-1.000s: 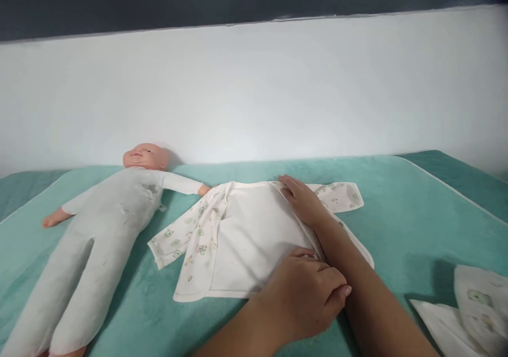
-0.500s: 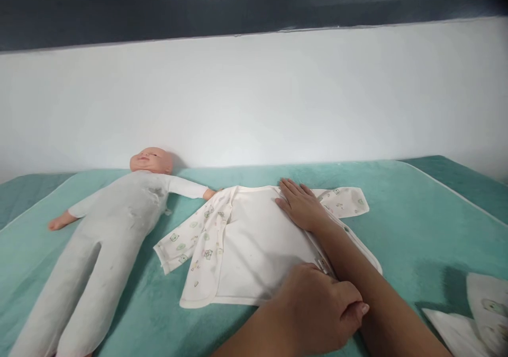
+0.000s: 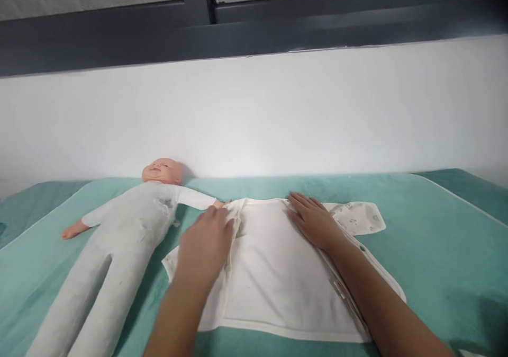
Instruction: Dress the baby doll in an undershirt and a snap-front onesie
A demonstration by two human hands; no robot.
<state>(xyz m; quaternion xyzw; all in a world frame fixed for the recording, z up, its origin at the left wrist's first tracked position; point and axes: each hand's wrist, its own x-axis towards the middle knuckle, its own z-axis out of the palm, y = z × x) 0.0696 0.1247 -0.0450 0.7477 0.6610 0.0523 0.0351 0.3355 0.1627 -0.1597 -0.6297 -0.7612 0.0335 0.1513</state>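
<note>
A small white baby top [image 3: 278, 272] with a pale green print lies spread on the teal mat [image 3: 436, 224], its inner side up. My right hand [image 3: 313, 220] rests flat on its upper middle, fingers stretched out. My left hand [image 3: 204, 243] lies over the garment's left flap and sleeve, close to the neckline, its fingers slightly blurred but extended. A baby doll [image 3: 119, 240] in a grey-white body lies on its back to the left, one arm reaching the garment's collar.
A white wall rises behind the mat, with a dark window frame [image 3: 254, 28] above. The garment's right sleeve [image 3: 361, 216] sticks out to the right. A scrap of another white cloth [image 3: 470, 353] shows at the bottom right edge.
My left hand left the garment's lower right hem and moved up to the left flap. The view tilted upward, showing the window. My right hand stayed flat on the garment.
</note>
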